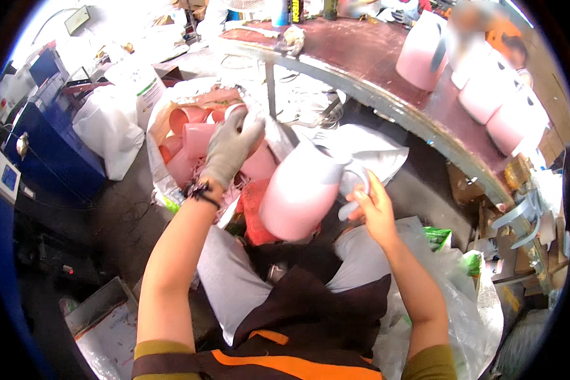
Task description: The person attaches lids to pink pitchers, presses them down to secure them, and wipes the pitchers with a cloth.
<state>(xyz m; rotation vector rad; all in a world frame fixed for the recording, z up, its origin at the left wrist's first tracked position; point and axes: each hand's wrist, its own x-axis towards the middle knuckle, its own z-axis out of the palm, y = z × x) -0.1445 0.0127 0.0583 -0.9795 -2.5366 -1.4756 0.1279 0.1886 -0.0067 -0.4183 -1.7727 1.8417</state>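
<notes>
My right hand is closed round the grey handle of a jug, whose body fades from white at the top to pink at the base. The jug hangs tilted above my knees, over a red cloth-like bundle. In a grey work glove, my left hand is over a big white sack of pink cup-like pieces. Its fingers curl inward, and a blurred pinkish patch shows beside them; what they hold, if anything, is unclear. A dark band circles that wrist.
A dark red worktable with a metal edge curves along the far right, bearing several similar pink-and-white jugs. A blue machine and a white bag stand left. Clear plastic sheeting lies by my right leg.
</notes>
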